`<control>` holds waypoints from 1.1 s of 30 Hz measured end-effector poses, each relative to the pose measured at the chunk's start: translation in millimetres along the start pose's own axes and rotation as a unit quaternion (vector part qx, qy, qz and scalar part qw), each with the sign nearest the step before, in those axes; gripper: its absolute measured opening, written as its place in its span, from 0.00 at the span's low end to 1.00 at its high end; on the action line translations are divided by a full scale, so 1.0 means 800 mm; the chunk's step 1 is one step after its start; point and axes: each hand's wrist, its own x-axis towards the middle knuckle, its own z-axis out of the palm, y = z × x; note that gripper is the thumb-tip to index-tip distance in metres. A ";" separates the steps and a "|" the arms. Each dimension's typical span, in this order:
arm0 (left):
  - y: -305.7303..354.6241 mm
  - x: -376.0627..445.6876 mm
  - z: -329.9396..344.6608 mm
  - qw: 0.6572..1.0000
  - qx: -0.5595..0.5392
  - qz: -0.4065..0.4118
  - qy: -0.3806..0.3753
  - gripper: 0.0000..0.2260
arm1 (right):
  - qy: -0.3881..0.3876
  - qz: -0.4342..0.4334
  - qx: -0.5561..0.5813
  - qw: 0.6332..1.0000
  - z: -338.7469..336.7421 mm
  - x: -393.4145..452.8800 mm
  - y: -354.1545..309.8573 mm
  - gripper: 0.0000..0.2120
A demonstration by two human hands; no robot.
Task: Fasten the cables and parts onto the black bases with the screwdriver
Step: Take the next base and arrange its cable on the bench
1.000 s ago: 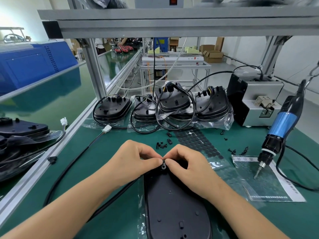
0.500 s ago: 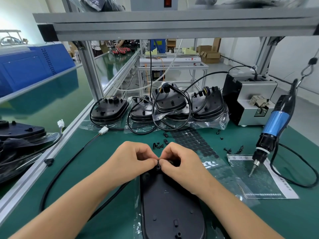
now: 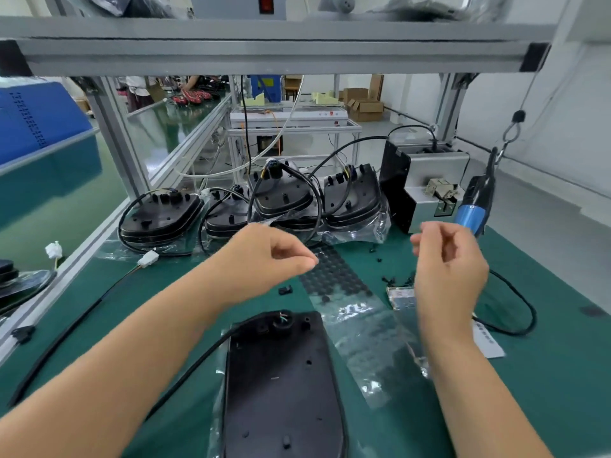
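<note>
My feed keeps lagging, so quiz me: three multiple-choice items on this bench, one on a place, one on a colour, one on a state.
1. Where does the screwdriver hang?
A. far right, by the right hand
B. far left
C. on the near base

2. What colour is the bench mat?
A. red
B. green
C. white

3. What touches the near black base?
A. both hands
B. left hand only
C. neither hand

Key: 1 A, it hangs from a hook at right; 2 B, green all round the base; 3 C, both hands are raised above it.
</note>
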 end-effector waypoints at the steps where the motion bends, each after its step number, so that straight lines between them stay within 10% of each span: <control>1: 0.012 0.019 0.017 1.000 0.011 0.014 -0.022 0.03 | 0.024 0.007 0.003 1.000 -0.002 0.011 0.002 0.06; 12: 0.043 0.149 0.168 0.949 0.280 0.062 -0.132 0.15 | 0.167 0.067 -0.078 0.981 -0.033 0.033 0.046 0.04; 22: 0.059 0.152 0.175 0.932 0.330 0.061 -0.138 0.12 | 0.025 0.176 -0.283 0.943 -0.029 0.061 0.052 0.30; 27: 0.061 0.154 0.177 0.913 0.366 0.078 -0.159 0.17 | 0.042 0.110 -0.325 0.938 -0.049 0.048 0.040 0.18; 33: 0.056 0.152 0.182 0.886 0.424 0.123 -0.142 0.14 | -0.070 0.146 -0.412 0.897 -0.063 0.053 0.044 0.26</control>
